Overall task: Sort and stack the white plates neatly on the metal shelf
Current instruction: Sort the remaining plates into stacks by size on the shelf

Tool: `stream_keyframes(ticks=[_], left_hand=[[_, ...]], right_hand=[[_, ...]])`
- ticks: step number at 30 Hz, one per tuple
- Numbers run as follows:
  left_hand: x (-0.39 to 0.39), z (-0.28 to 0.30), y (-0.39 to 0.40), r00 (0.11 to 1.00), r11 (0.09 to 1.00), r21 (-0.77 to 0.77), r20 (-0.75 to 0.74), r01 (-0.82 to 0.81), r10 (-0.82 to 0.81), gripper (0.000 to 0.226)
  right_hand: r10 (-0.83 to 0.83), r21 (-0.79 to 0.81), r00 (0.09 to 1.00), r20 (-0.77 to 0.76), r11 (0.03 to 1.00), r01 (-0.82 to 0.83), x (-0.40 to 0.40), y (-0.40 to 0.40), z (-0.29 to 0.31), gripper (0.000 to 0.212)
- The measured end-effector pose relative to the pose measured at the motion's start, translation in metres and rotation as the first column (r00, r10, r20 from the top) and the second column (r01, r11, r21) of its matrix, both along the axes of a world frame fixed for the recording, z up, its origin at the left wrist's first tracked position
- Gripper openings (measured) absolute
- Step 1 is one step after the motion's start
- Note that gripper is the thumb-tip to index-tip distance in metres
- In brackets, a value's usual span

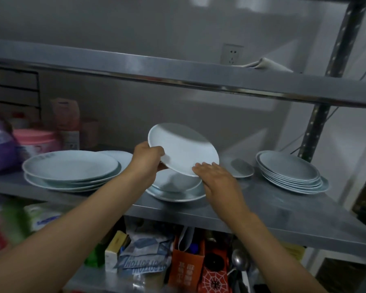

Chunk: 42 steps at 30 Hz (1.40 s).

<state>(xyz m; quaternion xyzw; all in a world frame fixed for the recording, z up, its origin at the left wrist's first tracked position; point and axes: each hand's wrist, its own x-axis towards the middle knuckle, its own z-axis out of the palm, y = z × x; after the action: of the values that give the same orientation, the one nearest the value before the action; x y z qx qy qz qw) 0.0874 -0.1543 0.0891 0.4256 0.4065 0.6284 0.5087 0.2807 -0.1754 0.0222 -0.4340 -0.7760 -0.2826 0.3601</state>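
While the left hand [148, 158] is gripping the near-left rim of a tilted white plate [183, 149], thumb curled over its face, the right hand [216, 178] is lying flat with straight fingers [201, 167] touching the plate's lower edge, so its fingers are holding nothing. The plate is hanging just above the middle stack [175, 188] on the metal shelf [273, 210], apart from it.

To do this step well, I judge the plate should be levelled before it goes down, matched to a stack of its own width, and lowered rim-to-rim with the flat right hand steadying it so it does not slide or clatter. The tilt is a risk: a one-sided grip could let it slip.

Counting plates is only partly possible. The left stack [72, 172] is showing about four large plates, with another plate edge behind it. The middle stack is showing two or three. One small saucer [241, 168] is lying alone between the middle and the right stack [292, 174], which is holding roughly seven or eight. One plate is in hand.
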Motion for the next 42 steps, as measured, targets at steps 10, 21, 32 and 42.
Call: stream_keyframes(ticks=[10,21,32,42], left_hand=[[-0.037,-0.024,0.019,0.486,0.966,0.256,-0.840,-0.041,0.243,0.039],[-0.031,-0.031,0.023,0.442,0.941,0.271,-0.883,0.201,0.160,0.038],[0.009,-0.043,0.028,0.331,0.918,0.193,-0.941,0.347,0.073,0.045],[0.065,-0.034,0.022,0.287,0.846,0.245,-0.951,0.473,0.114,0.040]], right_hand=[[-0.061,-0.300,0.984,0.166,0.948,0.110,0.003,0.001,-0.008,0.043],[-0.049,-0.406,0.958,0.282,0.899,0.165,0.010,0.003,-0.005,0.029],[-0.024,-0.478,0.998,0.061,0.877,0.051,0.009,-0.008,-0.002,0.052],[-0.138,-0.327,0.984,-0.116,0.940,0.094,0.060,-0.013,-0.009,0.058]])
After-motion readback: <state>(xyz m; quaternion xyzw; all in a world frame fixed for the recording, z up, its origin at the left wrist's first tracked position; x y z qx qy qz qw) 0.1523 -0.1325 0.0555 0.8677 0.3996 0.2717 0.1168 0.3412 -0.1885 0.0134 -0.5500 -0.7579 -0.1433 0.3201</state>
